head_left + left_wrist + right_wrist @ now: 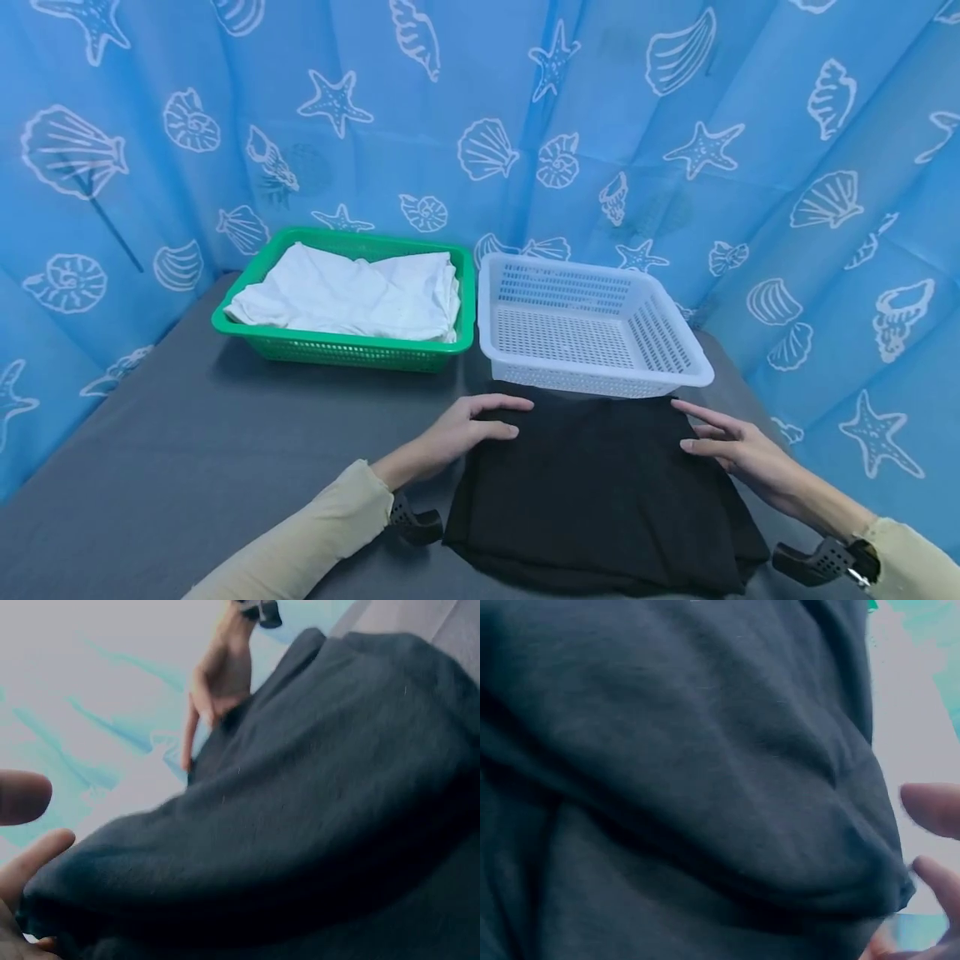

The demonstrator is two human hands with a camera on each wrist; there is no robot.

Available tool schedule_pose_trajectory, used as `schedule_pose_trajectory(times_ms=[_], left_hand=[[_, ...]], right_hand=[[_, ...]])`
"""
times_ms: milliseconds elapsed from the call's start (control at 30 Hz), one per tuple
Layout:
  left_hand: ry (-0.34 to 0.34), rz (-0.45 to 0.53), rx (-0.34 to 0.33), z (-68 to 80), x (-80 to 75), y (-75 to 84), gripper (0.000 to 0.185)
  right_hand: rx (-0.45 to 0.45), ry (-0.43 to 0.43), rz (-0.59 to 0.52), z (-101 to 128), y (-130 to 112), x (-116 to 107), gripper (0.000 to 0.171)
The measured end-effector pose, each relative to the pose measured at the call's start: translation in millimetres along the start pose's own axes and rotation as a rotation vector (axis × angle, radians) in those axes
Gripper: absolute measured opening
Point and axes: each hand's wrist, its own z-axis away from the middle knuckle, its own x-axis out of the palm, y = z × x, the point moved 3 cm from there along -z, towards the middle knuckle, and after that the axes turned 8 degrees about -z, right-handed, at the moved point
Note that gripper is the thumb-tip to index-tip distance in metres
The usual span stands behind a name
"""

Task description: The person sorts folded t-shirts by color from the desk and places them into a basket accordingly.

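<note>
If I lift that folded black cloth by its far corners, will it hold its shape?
Probably not. The black cloth shows soft rounded folds, so it likely droops and unfolds. It looks light. On the grey table it may bunch rather than slide.

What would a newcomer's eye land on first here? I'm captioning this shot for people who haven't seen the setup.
Probably the folded black cloth in the near middle of the grey table, with the left hand and right hand resting at its far corners. Behind it stand a green basket holding white cloth on the left and a white basket on the right, against a blue seashell curtain.
</note>
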Motion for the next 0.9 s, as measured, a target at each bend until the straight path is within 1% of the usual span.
schedule_pose_trajectory(times_ms=[67, 133, 200, 267, 367, 500, 600, 633, 767, 833, 900], left_hand=[[-0.032, -0.012, -0.002, 0.6, 4.9, 2.6, 0.038], [-0.059, -0.058, -0.030, 2.8, 9.9, 3.6, 0.037], [-0.061, -0.138, -0.061, 4.7, 12.9, 2.9, 0.035], [-0.041, -0.210, -0.085, 6.4, 13.8, 2.4, 0.032], [-0.005, -0.280, -0.056, 6.7, 13.1, 3.1, 0.032], [0.031, -0.348, 0.026, 6.0, 12.9, 5.2, 0.036], [0.052, -0.389, 0.073, 5.5, 13.2, 6.0, 0.040], [0.058, -0.398, 0.075, 5.5, 13.3, 5.7, 0.041], [0.086, -0.400, 0.065, 5.7, 14.7, 3.4, 0.043], [0.100, -0.376, 0.064, 6.1, 15.5, 2.7, 0.045], [0.116, -0.352, 0.076, 6.4, 16.2, 2.8, 0.047]], right_hand=[[0.016, -0.020, 0.012, -0.7, 2.9, 2.2, 0.075], [0.015, -0.033, 0.030, -0.8, 5.7, 5.1, 0.076], [-0.003, -0.021, 0.030, -0.9, 7.1, 8.0, 0.077], [-0.038, 0.004, 0.032, -0.6, 6.9, 9.3, 0.075], [-0.089, 0.062, 0.059, -0.3, 4.3, 9.5, 0.073], [-0.144, 0.144, 0.148, 0.6, 1.5, 9.9, 0.070], [-0.188, 0.179, 0.209, 0.7, -0.1, 10.9, 0.070], [-0.202, 0.188, 0.222, 0.8, -0.6, 11.2, 0.070], [-0.246, 0.201, 0.245, 1.5, -2.5, 11.0, 0.067], [-0.241, 0.191, 0.229, 1.5, -3.4, 10.6, 0.067], [-0.216, 0.158, 0.190, 1.0, -3.7, 10.4, 0.067]])
